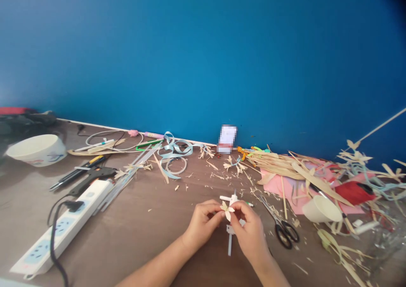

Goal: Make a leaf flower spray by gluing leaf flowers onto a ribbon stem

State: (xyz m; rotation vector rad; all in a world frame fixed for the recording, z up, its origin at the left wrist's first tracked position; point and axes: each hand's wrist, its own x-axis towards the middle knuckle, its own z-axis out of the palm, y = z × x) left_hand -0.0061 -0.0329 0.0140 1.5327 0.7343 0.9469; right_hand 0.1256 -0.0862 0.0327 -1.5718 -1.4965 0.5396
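Note:
Both my hands meet over the brown table (152,219) near its front middle. My left hand (201,223) and my right hand (249,230) pinch a small pale straw flower (227,208) between their fingertips. A thin pale stick (230,240) hangs down from the flower between my hands, and a short white piece (229,199) pokes up behind it. The fingers of both hands are closed on the flower.
Black-handled scissors (283,227) lie just right of my hands. A white power strip (63,225) with a black plug, a glue gun (91,177) and a white bowl (38,149) lie left. Straw strips (285,164), pink paper (285,189), a tipped white cup (322,210) and light-blue ribbon (174,149) lie behind.

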